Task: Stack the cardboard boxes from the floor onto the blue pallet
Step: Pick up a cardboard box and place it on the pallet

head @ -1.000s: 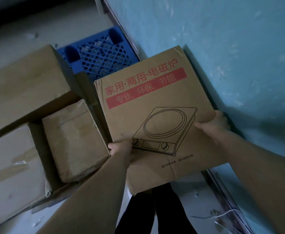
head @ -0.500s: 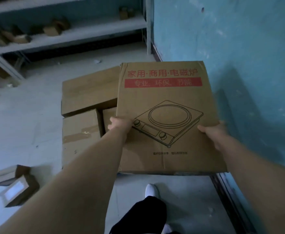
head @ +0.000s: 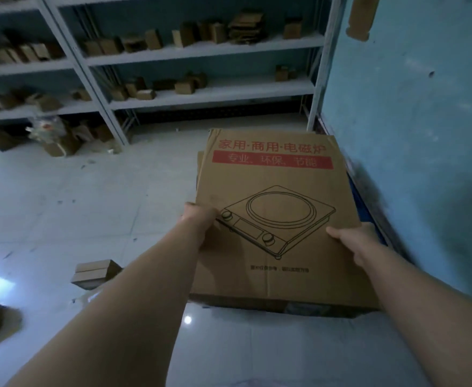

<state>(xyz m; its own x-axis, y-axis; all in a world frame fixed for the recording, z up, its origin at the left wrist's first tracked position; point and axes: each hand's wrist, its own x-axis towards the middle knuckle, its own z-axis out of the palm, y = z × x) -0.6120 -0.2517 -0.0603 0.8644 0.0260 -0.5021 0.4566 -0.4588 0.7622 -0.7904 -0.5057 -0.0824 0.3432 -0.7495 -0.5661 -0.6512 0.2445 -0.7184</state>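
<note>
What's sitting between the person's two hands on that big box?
Just the printed top of the cardboard box: a line drawing of a cooker, spanning from left hand to right hand. Nothing rests on it, per the head view.

I hold the box (head: 279, 219) between my left hand (head: 198, 219) at its nine o'clock and my right hand (head: 352, 241) at four, with shelving (head: 201, 48) behind at twelve, the wall (head: 410, 135) at three, and a carton (head: 95, 272) on the floor (head: 89, 191) at eight.

Both bare forearms stretch forward, the left hand (head: 200, 219) clasping the left edge and the right hand (head: 353, 241) the right edge of a cardboard box (head: 271, 177), right thumb laid on its top face.
</note>
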